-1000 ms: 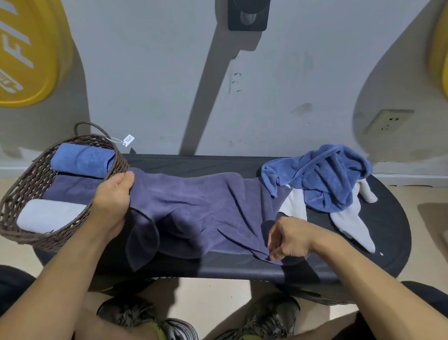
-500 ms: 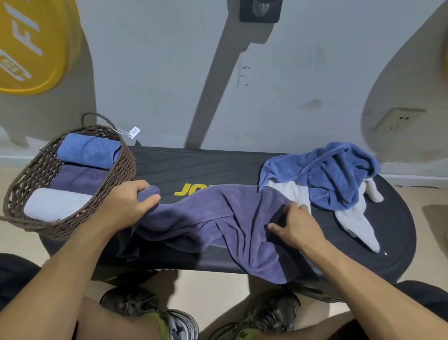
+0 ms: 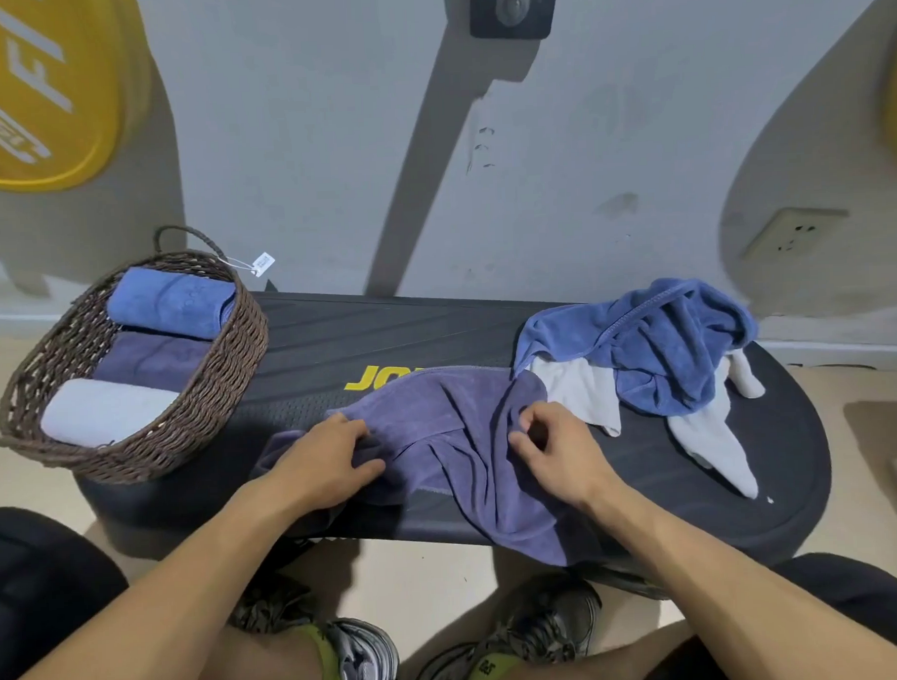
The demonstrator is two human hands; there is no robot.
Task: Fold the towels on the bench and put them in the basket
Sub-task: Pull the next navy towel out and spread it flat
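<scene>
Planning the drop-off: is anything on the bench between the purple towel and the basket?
Nothing visible does. Both the left hand and right hand are on the purple towel; only bare bench lies between it and the basket. The blue towel and white towel lie on the far side.

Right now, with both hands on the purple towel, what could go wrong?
1. Part of the purple towel hangs over the front edge of the bench; it may slide to the floor if the left hand or right hand lets go.
2. The blue towel and white towel lie tangled beside it, so a pull could drag them along.
</scene>
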